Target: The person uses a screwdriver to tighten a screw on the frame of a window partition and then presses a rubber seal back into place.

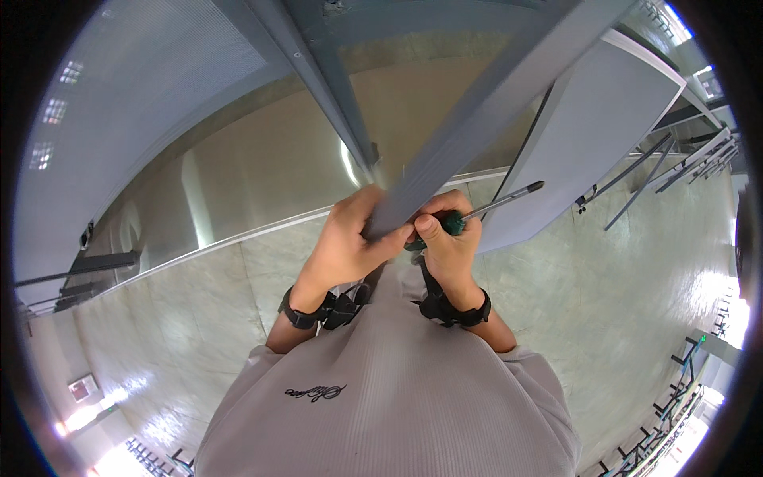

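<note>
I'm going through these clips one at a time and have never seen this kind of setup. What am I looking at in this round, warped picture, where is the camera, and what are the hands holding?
There is no machine here: a person works with two bare hands. The single picture comes from a wide fisheye camera worn on the person's head, looking down, so straight edges bend and the grey shirt fills the bottom. Both forearms come up from below, each with a black wrist strap.

The left hand is closed around the end of a long grey metal bar that runs up and to the right. The right hand grips the same bar end and also holds a green-handled screwdriver, whose metal shaft points up to the right.

Below is a shiny pale floor. A grey panel stands at the right, and a slimmer grey metal post rises above the hands.
</note>
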